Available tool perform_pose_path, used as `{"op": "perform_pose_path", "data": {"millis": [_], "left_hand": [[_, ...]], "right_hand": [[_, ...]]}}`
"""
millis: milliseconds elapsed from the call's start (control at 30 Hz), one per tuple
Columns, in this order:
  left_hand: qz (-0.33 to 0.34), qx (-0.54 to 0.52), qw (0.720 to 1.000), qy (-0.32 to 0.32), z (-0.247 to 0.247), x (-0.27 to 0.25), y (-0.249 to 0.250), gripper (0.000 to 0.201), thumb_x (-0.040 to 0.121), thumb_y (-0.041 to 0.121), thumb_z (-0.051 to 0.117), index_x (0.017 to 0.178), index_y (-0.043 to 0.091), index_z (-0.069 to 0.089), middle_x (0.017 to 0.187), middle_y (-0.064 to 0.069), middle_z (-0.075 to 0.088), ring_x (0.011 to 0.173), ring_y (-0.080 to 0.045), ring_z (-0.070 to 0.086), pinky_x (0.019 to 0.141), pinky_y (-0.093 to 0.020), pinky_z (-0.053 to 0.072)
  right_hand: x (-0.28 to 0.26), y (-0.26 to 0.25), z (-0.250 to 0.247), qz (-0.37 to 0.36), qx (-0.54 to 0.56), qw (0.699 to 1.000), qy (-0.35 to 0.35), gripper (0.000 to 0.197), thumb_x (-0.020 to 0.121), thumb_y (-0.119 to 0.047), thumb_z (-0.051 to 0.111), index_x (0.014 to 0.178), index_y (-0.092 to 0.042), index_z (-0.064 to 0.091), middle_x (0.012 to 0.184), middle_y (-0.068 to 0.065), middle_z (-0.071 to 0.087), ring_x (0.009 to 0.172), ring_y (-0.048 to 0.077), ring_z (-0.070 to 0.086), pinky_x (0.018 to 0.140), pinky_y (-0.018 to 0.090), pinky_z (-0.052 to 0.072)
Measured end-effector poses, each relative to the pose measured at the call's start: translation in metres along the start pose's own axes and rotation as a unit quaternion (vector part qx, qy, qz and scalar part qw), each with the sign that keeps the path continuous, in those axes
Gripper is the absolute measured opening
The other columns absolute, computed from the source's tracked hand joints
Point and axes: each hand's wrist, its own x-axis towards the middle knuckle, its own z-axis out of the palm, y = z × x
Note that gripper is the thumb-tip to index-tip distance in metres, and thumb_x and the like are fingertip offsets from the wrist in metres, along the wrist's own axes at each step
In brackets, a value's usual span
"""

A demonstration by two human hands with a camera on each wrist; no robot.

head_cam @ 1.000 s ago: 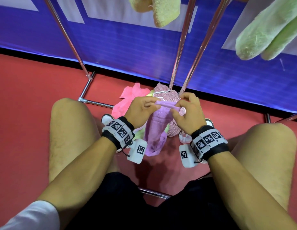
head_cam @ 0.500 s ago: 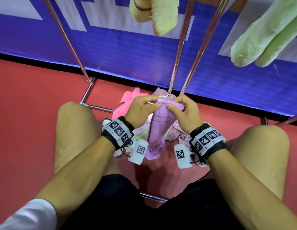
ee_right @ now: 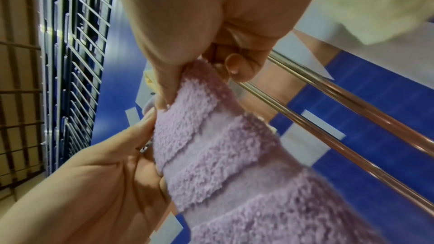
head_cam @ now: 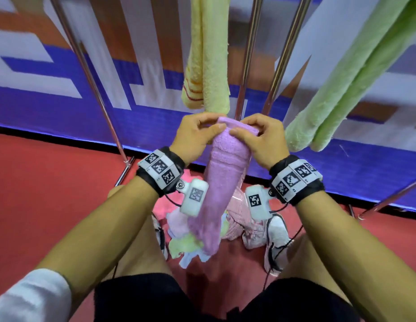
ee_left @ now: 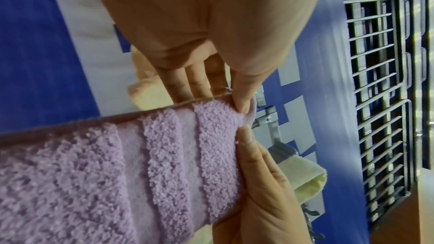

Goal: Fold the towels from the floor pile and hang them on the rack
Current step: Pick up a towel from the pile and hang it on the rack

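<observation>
Here I have the lilac towel (head_cam: 222, 180) pinched at its top edge by both hands, the left hand (head_cam: 195, 138) on one corner and the right hand (head_cam: 262, 140) on the other, thumbs in front and fingers curled behind the cloth. The towel is folded into a narrow strip; its long axis runs nearly vertical, top edge level between my hands, lower end hanging down toward the floor pile (head_cam: 190, 238). From the left wrist view I see ribbed bands running across the strip near the held edge, my thumb (ee_left: 241, 99) pressing that corner.

The pile sits on the red floor (head_cam: 51, 205) between my shoes (head_cam: 275, 242), a mix of pink, pale green and white cloth, and the strip's lower end hangs in front of it.

Just beyond my hands, the rack's uprights (head_cam: 246, 61) rise close together, and a yellow towel (head_cam: 207, 61) hangs over the rack directly above the lilac one, its lower edge just beside my left knuckles. A green towel (head_cam: 355, 75) hangs to the right, well clear of my right hand. In the right wrist view two rack bars (ee_right: 352, 118) run close behind the strip.
</observation>
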Motion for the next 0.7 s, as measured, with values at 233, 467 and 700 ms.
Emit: {"op": "perform_pose_path", "data": {"millis": [233,467,700], "left_hand": [[0.070,-0.004,0.998,0.005,-0.006,0.037,0.092,0.022,0.090,-0.003,0.062,0.112,-0.003,0.066,0.082,-0.003,0.068,0.068,-0.003,0.062,0.061,-0.021,0.055],[0.131,-0.039,0.991,0.014,-0.010,0.069,0.185,0.023,0.092,-0.004,0.059,0.114,-0.010,0.063,0.082,-0.006,0.065,0.052,0.003,0.057,0.051,-0.011,0.045],[0.149,-0.080,0.986,-0.005,-0.009,0.107,0.246,0.026,0.086,0.005,0.071,0.111,-0.001,0.068,0.105,-0.015,0.073,0.094,-0.021,0.070,0.074,-0.034,0.059]], "right_hand": [[0.059,-0.084,-0.033,-0.074,-0.012,0.997,0.009,0.014,0.076,-0.017,0.083,0.079,-0.017,0.070,0.071,-0.012,0.063,0.060,-0.005,0.053,0.062,0.012,0.043],[0.113,-0.166,-0.060,-0.136,-0.003,0.990,0.027,0.012,0.079,-0.018,0.080,0.084,-0.014,0.071,0.075,-0.008,0.066,0.066,-0.001,0.057,0.065,0.019,0.049],[0.155,-0.228,-0.070,-0.158,-0.019,0.987,-0.001,0.024,0.081,-0.036,0.079,0.094,-0.016,0.074,0.084,-0.002,0.071,0.074,0.001,0.061,0.067,0.017,0.050]]}}
